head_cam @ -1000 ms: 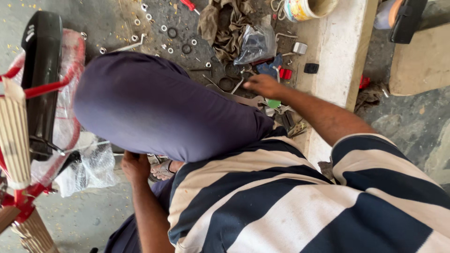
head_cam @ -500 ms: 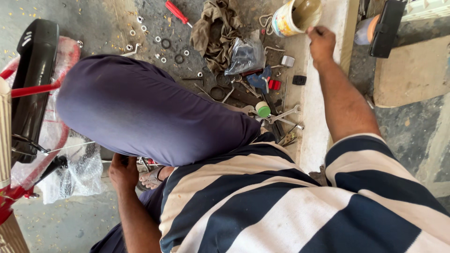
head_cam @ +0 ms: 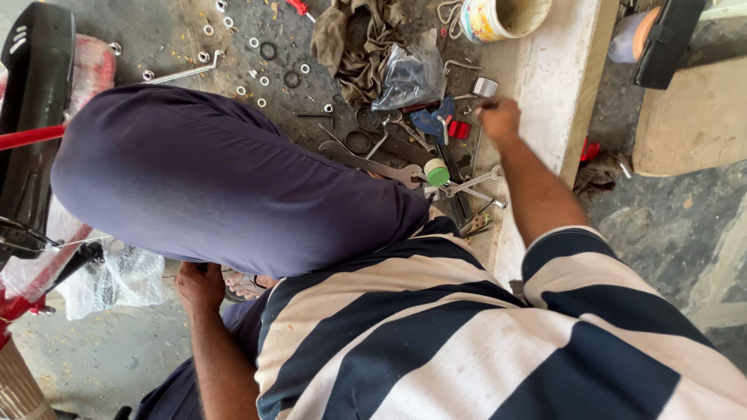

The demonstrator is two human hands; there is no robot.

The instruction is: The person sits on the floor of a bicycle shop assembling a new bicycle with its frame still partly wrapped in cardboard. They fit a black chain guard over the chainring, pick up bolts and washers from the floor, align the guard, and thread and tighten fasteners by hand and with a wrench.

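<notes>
Right hand (head_cam: 500, 119) reaches out over the edge of the concrete ledge (head_cam: 545, 85), fingers curled round a thin dark tool, too small to identify, just beside a small metal piece (head_cam: 485, 85) and the tool litter: wrenches (head_cam: 393, 169), a green-capped container (head_cam: 436, 172), a crumpled plastic bag (head_cam: 412, 76). Left hand (head_cam: 200, 285) sits low beneath the purple-clad knee (head_cam: 210, 179), by a sandalled foot (head_cam: 245, 285); its grip cannot be made out.

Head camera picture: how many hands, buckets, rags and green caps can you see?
hands: 2, the left hand and the right hand
bucket: 1
rag: 1
green cap: 1
Total: 5
</notes>
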